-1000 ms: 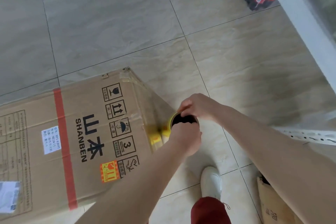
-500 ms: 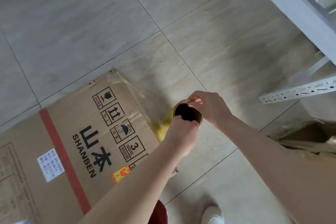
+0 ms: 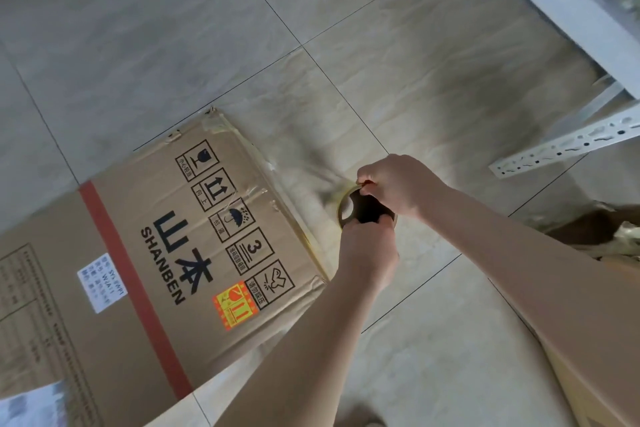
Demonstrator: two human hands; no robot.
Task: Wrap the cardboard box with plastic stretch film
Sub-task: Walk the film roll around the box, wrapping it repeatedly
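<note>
The fingers of the left hand (image 3: 369, 253) are curled over the near rim of a roll of stretch film (image 3: 347, 210). Those of the right hand (image 3: 398, 184) are curled over its far rim. Both hands grip the roll, which is seen end-on with its dark hollow core facing up.

At far left, the cardboard box (image 3: 156, 253) lies flat on the tiled floor (image 3: 138, 28), running off the left and bottom edges of the view. Its upper face carries a white label (image 3: 102, 282), a red stripe (image 3: 135, 291) crossing it, the printed word SHANBEN with large characters, a column of handling symbols, and an orange sticker (image 3: 235, 310) near the closer corner. Clear tape shines along the box's right-hand end.

From that end a sheet of clear film (image 3: 304, 170) stretches across to the roll. It is blurred, and where it meets the box cannot be made out. The roll is held just beside the box's right end, above the floor.

Both bare forearms reach in from the bottom right. Further right a perforated metal bar (image 3: 568, 146) lies on the floor, and a white shelf frame (image 3: 554, 0) crosses the top right corner. A second carton (image 3: 595, 374) sits at the lower right edge, partly behind the right forearm.
</note>
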